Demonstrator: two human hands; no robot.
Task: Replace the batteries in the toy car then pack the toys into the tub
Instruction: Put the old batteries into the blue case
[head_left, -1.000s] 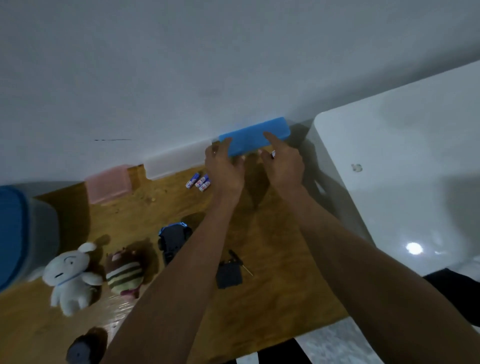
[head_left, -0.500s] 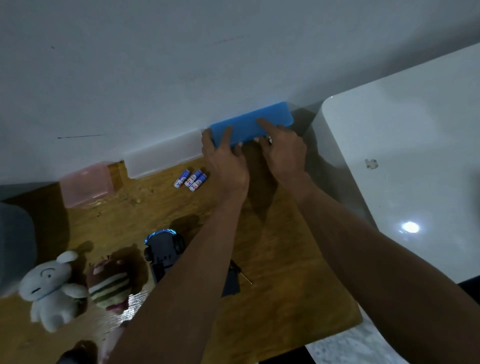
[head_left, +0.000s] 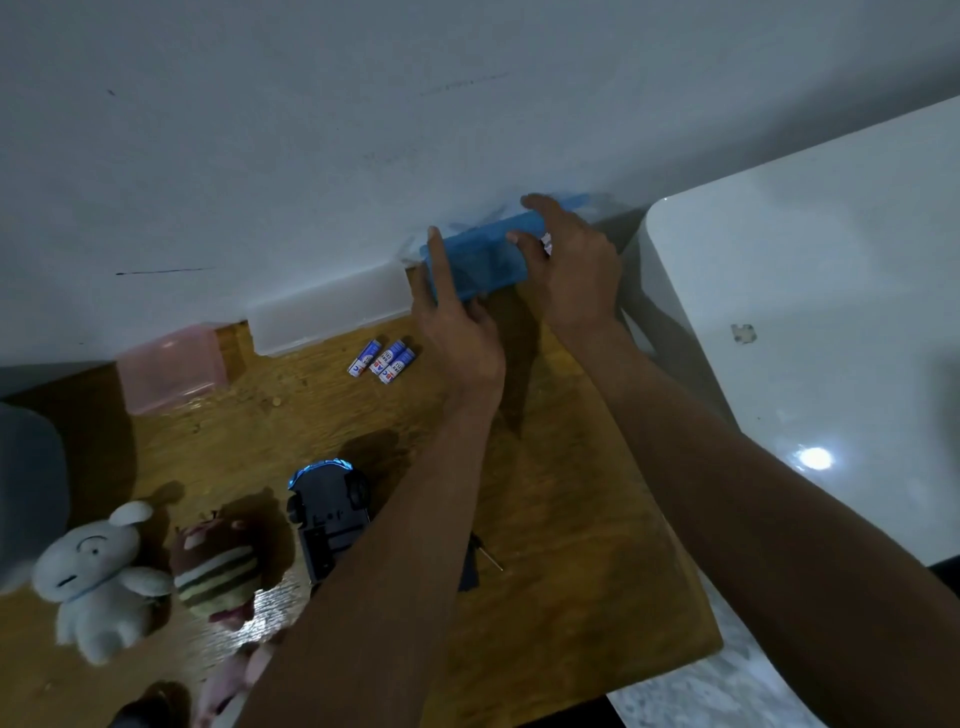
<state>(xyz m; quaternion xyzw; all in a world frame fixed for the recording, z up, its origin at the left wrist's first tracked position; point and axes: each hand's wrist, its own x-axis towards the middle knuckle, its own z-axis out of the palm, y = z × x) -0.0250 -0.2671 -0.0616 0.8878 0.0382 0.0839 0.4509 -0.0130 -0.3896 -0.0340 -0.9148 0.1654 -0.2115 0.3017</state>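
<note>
Both hands, left hand (head_left: 457, 332) and right hand (head_left: 571, 265), are gripping a blue box (head_left: 478, 260) at upper centre. Toy car (head_left: 330, 519) is lying open lower left; batteries (head_left: 382, 361) waiting, toys unpacked.

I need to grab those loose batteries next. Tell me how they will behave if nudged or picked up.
The three batteries are small cylinders lying on their sides on the wooden table, so a nudge would probably roll them. Their wrappers look smooth, likely slippery to pinch. They lie close together, so one may well knock the others.
</note>
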